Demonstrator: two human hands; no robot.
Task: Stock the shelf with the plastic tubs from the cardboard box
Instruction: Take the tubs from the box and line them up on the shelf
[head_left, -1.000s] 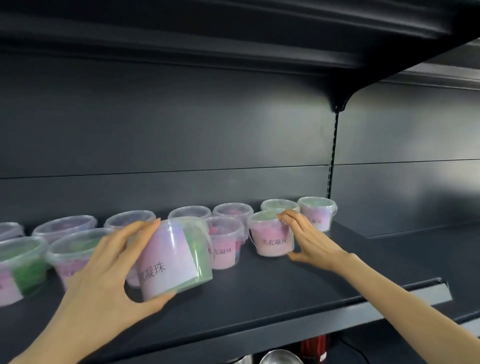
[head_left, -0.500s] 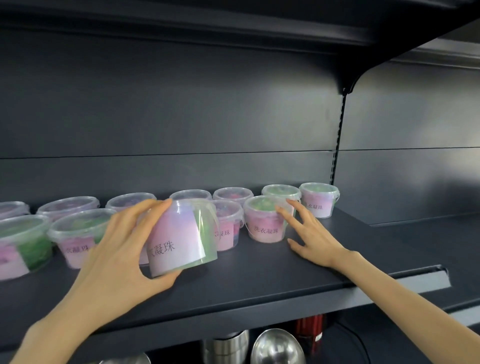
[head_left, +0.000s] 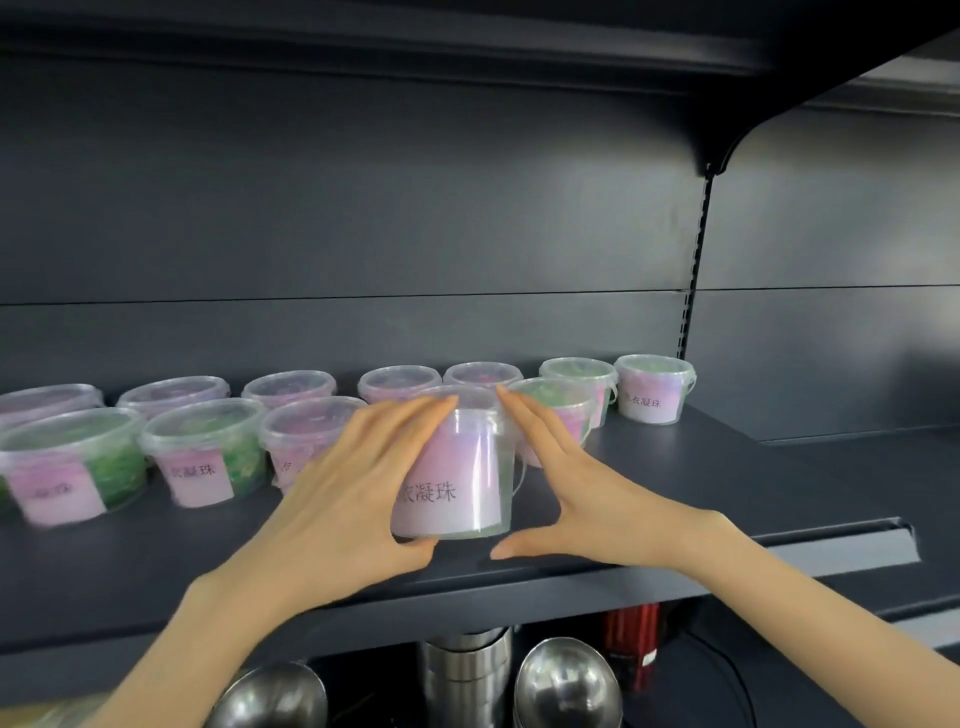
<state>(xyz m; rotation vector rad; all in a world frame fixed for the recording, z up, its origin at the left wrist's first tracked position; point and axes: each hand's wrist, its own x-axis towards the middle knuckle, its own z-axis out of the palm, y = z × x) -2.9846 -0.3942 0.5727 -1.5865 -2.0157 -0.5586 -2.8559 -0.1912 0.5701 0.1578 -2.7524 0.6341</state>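
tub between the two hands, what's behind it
A pink-filled back-row tub stands right behind the held tub; only its clear lid shows. Its body is covered by the held tub, the left hand and the right hand.

Between my left fingers and right fingers one tub stands on the shelf. Two rows of tubs lie left of and behind my left fingers; more tubs sit behind my right fingers.
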